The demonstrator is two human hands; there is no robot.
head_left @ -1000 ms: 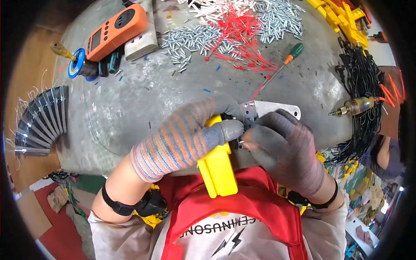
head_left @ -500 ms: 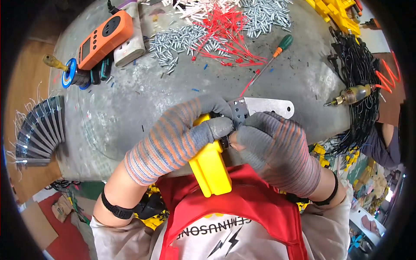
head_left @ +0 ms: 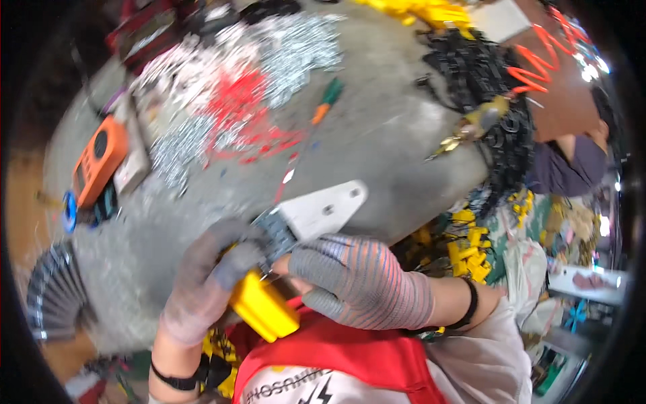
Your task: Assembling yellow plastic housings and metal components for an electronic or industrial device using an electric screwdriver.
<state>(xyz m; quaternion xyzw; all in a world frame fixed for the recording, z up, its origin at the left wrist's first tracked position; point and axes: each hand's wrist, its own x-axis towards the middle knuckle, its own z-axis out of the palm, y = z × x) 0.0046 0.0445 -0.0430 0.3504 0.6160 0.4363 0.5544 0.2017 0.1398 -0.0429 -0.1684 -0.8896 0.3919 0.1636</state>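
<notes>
A yellow plastic tool housing (head_left: 266, 313) is in my gloved left hand (head_left: 212, 276), whose fingers wrap its upper end. From that end a grey block with holes (head_left: 274, 232) sticks out, bearing a flat silver metal plate (head_left: 330, 209) that points up and right. My gloved right hand (head_left: 356, 283) lies beside the block, its bent thumb and finger closed together at the joint between block and housing. What these fingertips hold, if anything, is too small and blurred to tell. A red wire (head_left: 285, 183) lies just beyond the block.
Beyond my hands lie heaps of silver screws (head_left: 303, 50) and red-tipped wires (head_left: 237, 94), and a green-handled screwdriver (head_left: 330, 97). An orange meter (head_left: 101, 161) stands left. A pneumatic driver (head_left: 471, 128) and black cables (head_left: 494, 151) lie right. Another person's sleeve (head_left: 568, 168) shows far right.
The whole view has swung and blurred, with the tabletop things shifting left. The housing and plate are tilted differently. My right fingers have come down off the plate; the left hand keeps its hold.
</notes>
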